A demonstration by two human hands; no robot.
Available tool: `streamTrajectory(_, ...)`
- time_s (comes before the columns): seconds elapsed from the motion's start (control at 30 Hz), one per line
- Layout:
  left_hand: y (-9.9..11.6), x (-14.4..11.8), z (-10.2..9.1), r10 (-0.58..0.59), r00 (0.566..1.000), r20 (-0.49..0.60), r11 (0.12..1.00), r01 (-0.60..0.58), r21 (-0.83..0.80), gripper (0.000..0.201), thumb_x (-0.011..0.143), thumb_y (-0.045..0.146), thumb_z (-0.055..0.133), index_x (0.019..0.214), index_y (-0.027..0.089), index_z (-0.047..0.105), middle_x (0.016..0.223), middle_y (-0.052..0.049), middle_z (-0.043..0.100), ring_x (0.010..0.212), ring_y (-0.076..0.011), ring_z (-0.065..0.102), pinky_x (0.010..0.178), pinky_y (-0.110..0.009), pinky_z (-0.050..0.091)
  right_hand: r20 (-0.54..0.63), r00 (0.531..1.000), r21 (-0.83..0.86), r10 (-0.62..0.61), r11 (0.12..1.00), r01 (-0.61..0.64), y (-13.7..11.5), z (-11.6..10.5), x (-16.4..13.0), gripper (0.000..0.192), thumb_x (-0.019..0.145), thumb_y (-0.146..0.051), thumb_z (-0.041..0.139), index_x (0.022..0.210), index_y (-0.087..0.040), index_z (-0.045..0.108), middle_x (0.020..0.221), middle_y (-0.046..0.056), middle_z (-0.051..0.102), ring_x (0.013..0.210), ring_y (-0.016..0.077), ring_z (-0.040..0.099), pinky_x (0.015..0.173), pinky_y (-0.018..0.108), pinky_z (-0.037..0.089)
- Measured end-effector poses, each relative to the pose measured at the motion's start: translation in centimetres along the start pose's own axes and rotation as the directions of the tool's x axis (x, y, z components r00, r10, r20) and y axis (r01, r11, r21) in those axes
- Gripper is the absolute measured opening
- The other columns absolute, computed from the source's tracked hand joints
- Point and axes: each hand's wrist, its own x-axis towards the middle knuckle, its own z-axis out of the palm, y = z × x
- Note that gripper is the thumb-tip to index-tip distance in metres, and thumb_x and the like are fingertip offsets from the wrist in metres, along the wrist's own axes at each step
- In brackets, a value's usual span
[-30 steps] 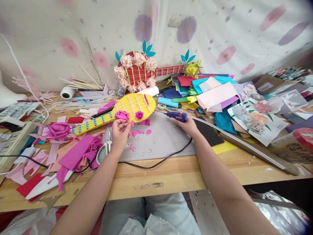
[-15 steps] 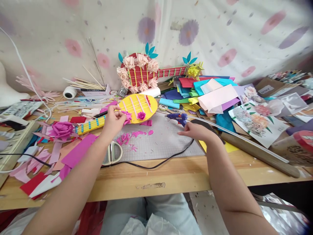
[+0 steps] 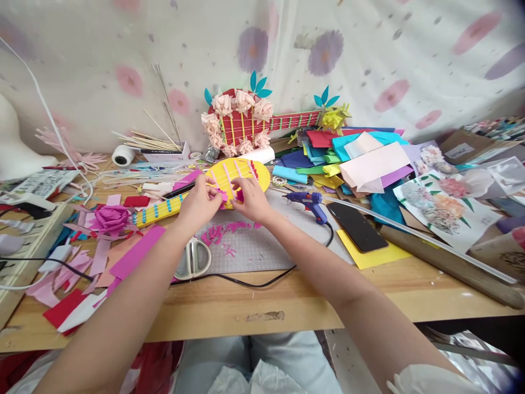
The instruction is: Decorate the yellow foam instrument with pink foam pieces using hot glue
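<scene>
A yellow paper guitar (image 3: pixel 261 174) with pink strips and white strings lies tilted on the grey cutting mat (image 3: pixel 262 254). My left hand (image 3: pixel 202 201) pinches a frilly piece of magenta crepe paper (image 3: pixel 223 199) at the lower edge of the guitar's body. My right hand (image 3: pixel 252 199) reaches over the body, its thumb and fingers closed around a small magenta paper flower (image 3: pixel 240 195), mostly covered by them. A blue glue gun (image 3: pixel 307 201) rests on the mat to the right, with neither hand on it.
Scissors (image 3: pixel 192 259) and magenta scraps (image 3: pixel 217 233) lie in front. A black cord (image 3: pixel 254 284) crosses the mat's front edge. A phone (image 3: pixel 357 226) rests on yellow paper. Behind stands a red flowered guitar (image 3: pixel 283 121); coloured paper (image 3: pixel 369 158) is piled at right.
My right hand has left the glue gun and moved left onto the magenta flower on the guitar. My left hand stays at the body's edge with its crepe paper. The view has shifted slightly.
</scene>
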Motion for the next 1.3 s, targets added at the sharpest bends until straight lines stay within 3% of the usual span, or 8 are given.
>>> streamTrajectory(0.1,0.5,0.4,-0.2,-0.039,0.999,0.03,0.99,0.034,0.137,0.036,0.073,0.027,0.057,0.105,0.023,0.042,0.078,0.002,0.066,0.073,-0.0173,0.062,0.063,-0.029,0.039,-0.05,0.997,0.078,0.056,0.996,-0.052,0.4,0.4,-0.1,0.035,0.07,-0.011,0.052,0.104,-0.019,0.051,0.088,0.005,0.063,0.09,0.0235,0.052,0.085,0.039,0.041)
streamTrajectory(0.23,1.1,1.2,0.2,-0.048,0.986,0.157,0.974,0.011,0.228,0.033,0.072,0.026,0.058,0.101,0.024,0.045,0.08,0.002,0.068,0.075,-0.017,0.062,0.062,-0.028,0.039,-0.102,0.983,0.232,0.154,0.964,-0.127,1.4,0.3,-0.6,0.03,0.068,-0.012,0.05,0.097,-0.022,0.049,0.082,0.002,0.061,0.085,0.0204,0.054,0.081,0.036,0.043)
streamTrajectory(0.43,2.3,2.4,1.4,-0.058,0.967,0.25,0.954,-0.02,0.299,0.038,0.07,0.028,0.062,0.105,0.023,0.047,0.087,0.0,0.07,0.082,-0.0191,0.064,0.062,-0.028,0.04,-0.047,0.973,0.427,0.227,0.885,-0.186,2.8,0.4,-1.1,0.026,0.068,-0.018,0.051,0.093,-0.022,0.047,0.079,0.001,0.06,0.081,0.0177,0.056,0.079,0.035,0.045)
streamTrajectory(0.73,3.4,2.9,2.7,-0.125,0.954,0.271,0.884,-0.017,0.467,0.043,0.073,0.026,0.058,0.114,0.019,0.047,0.111,-0.01,0.066,0.098,-0.0231,0.062,0.074,-0.03,0.045,-0.043,0.97,0.427,0.238,0.882,-0.198,2.8,0.4,-1.7,0.026,0.066,-0.018,0.051,0.092,-0.021,0.049,0.08,0.001,0.061,0.079,0.0183,0.057,0.081,0.038,0.045)
streamTrajectory(1.3,3.6,2.6,3.8,-0.102,0.962,0.253,0.847,-0.05,0.529,0.04,0.08,0.027,0.051,0.118,0.019,0.044,0.109,-0.011,0.066,0.101,-0.0241,0.062,0.082,-0.033,0.045,-0.047,0.978,0.36,0.202,0.917,-0.172,3.0,0.4,-1.7,0.026,0.067,-0.016,0.05,0.092,-0.022,0.052,0.08,0.0,0.061,0.082,0.0187,0.056,0.083,0.038,0.042)
